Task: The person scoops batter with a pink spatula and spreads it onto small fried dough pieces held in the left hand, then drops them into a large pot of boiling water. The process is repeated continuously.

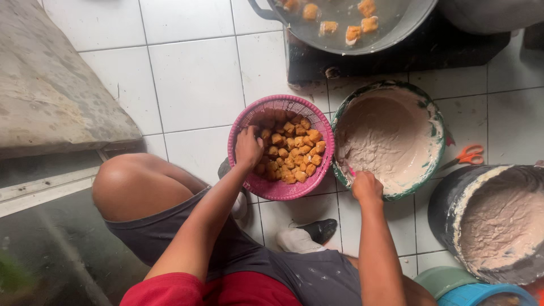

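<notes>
Nearest the camera: red shirt (226, 290) and grey shorts (238, 249), person crouching on a white tiled floor (195, 79), bare knee (122, 184) at left. Left hand (248, 148) is down inside the pink woven basket (241, 133), fingers curled together onto the fried golden cubes (292, 153) filling it. Right hand (367, 187) sits at the near rim of the green-rimmed bowl (439, 122) of pale batter (385, 133), fingers closed around something small and pinkish; can't tell what. Basket and bowl touch side by side on the floor.

Room: dark burner (430, 51) at top with a metal pan (408, 25) frying more cubes in oil. Orange-handled scissors (467, 154) right of the bowl. Black bucket (447, 209) of batter far right, blue and green tubs (464, 286) below it. Worn grey slab (51, 85) top left.
</notes>
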